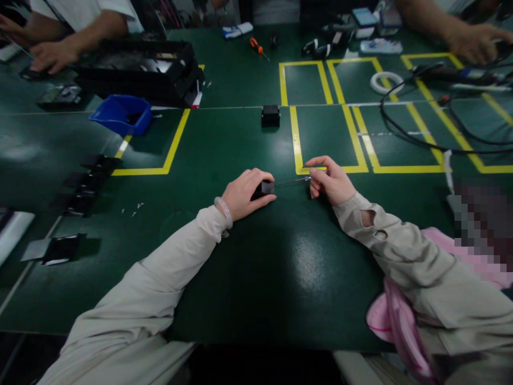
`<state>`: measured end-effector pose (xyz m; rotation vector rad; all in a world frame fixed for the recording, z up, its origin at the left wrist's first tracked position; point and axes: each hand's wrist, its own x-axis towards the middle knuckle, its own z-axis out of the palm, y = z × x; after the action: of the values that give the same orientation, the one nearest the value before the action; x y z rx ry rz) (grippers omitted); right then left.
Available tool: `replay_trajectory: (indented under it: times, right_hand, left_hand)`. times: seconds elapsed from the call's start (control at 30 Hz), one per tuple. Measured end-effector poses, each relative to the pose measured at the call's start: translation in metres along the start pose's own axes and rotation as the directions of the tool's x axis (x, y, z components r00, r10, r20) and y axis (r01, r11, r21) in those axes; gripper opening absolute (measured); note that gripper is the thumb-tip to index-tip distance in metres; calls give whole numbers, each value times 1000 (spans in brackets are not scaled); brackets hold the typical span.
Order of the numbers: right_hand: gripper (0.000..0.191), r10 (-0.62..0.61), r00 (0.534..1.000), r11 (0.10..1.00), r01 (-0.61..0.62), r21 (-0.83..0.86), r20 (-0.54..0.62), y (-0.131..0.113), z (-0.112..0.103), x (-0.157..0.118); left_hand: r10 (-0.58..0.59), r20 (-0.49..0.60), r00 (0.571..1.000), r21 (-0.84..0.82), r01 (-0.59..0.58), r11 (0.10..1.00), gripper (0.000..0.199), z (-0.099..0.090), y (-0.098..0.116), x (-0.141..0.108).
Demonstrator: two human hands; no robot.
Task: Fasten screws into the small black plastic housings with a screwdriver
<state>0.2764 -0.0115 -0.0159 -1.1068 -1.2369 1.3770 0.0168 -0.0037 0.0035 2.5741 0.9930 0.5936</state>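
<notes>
Near the middle of the green table my left hand is wrapped round a small black block. To its right, my right hand pinches the handle of a thin screwdriver. The shaft lies nearly level and its tip meets the block's right side. Most of the handle is hidden by my fingers. A second black block stands farther back on the table. Several small screws lie loose to the left of my left hand.
Black parts and a blue bin are at left, before a black crate. Cables and a white tape ring lie at right, an orange screwdriver at the back. Other people's hands work at both far corners.
</notes>
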Motion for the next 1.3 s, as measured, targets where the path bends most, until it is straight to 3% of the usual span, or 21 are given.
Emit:
replay_trajectory:
  times: [0.63,1.3]
  right_hand:
    - [33,8,1000,998,-8,55,-7,0,1,1]
    - [32,15,1000,1000,-16,-15,-8,-3,1,0]
  left_hand:
    - [-8,8,1000,-6,8,1000,34,-1,1,0]
    - [-20,18,1000,-3,20,1000,35,-1,2,1]
